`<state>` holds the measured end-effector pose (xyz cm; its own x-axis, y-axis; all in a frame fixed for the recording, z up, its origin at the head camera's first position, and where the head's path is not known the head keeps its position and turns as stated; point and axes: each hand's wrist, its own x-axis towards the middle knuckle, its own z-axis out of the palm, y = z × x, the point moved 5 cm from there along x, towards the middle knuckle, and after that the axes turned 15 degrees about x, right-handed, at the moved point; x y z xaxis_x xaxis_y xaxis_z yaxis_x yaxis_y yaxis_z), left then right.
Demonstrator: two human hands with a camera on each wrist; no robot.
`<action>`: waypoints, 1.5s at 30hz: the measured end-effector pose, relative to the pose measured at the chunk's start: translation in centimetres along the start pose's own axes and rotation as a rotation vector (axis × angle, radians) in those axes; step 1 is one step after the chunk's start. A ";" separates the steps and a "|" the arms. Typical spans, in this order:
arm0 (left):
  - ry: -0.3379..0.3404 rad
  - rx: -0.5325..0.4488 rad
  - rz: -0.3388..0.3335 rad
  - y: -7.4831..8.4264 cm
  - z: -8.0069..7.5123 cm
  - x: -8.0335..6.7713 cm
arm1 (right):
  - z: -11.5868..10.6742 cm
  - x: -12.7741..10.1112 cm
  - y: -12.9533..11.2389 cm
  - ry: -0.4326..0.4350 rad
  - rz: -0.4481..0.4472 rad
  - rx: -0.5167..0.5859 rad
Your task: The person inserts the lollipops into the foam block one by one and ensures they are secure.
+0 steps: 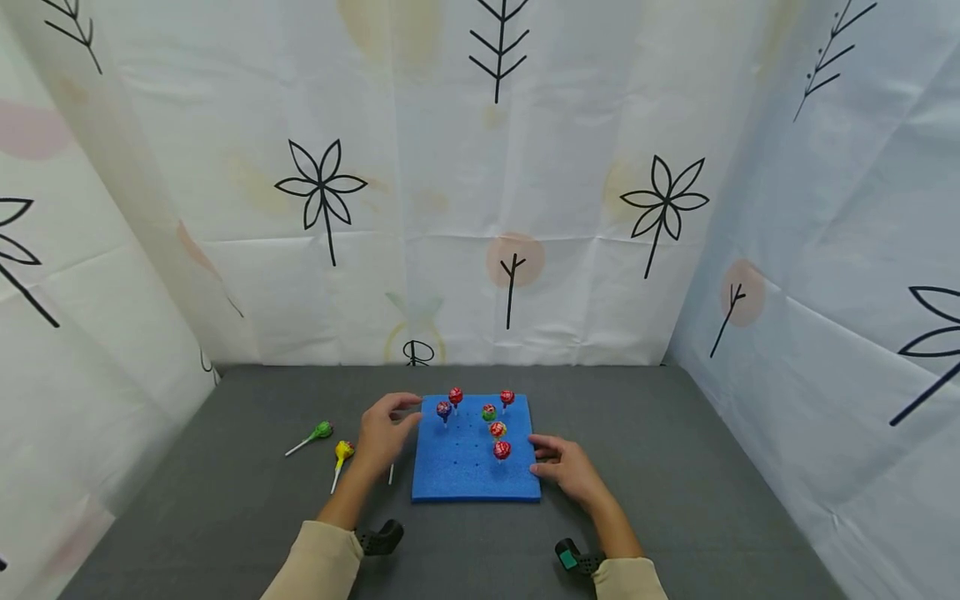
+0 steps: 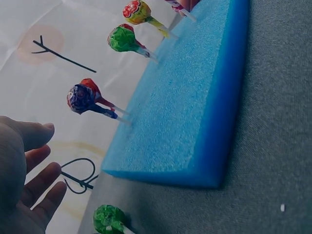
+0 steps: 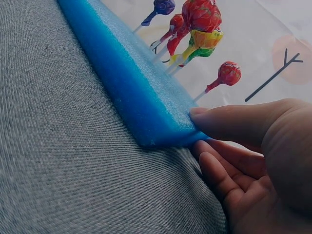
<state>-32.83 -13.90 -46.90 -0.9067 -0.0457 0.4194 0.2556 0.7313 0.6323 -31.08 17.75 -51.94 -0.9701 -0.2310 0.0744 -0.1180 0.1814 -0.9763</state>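
Note:
A blue foam board (image 1: 472, 479) lies flat on the table with several wrapped lollipops standing in it by their sticks. Among them are a blue lollipop (image 1: 444, 409) near the far left corner and a red lollipop (image 1: 502, 450) nearest the front. My right hand (image 1: 572, 472) pinches the board's right edge, its thumb on top and fingers along the side and underneath. At the left edge, my left hand (image 1: 384, 433) hovers with fingers loosely spread and nothing in them. Below it in the left wrist view is a green lollipop (image 2: 108, 219).
Left of the board, another green lollipop (image 1: 323, 429) and a yellow lollipop (image 1: 343, 451) lie on the grey table (image 1: 637, 417). A white stick (image 1: 391, 475) shows past my left hand, its other end hidden. Patterned white cloth (image 1: 450, 183) walls the table at the back and sides.

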 end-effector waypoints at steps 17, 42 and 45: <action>0.016 0.060 -0.004 -2.4 -1.1 -1.7 | 0.1 0.0 -0.1 -0.001 -0.002 -0.006; -0.080 0.136 0.035 -5.3 -2.8 -2.1 | 0.1 0.1 -0.1 -0.003 -0.010 0.005; -0.084 0.139 0.045 -5.6 -3.0 -2.1 | 0.1 0.0 -0.1 0.002 -0.013 -0.006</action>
<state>-31.35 -19.91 -49.37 -0.9218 0.0418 0.3854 0.2527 0.8187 0.5156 -31.07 17.63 -51.82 -0.9689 -0.2316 0.0870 -0.1314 0.1838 -0.9741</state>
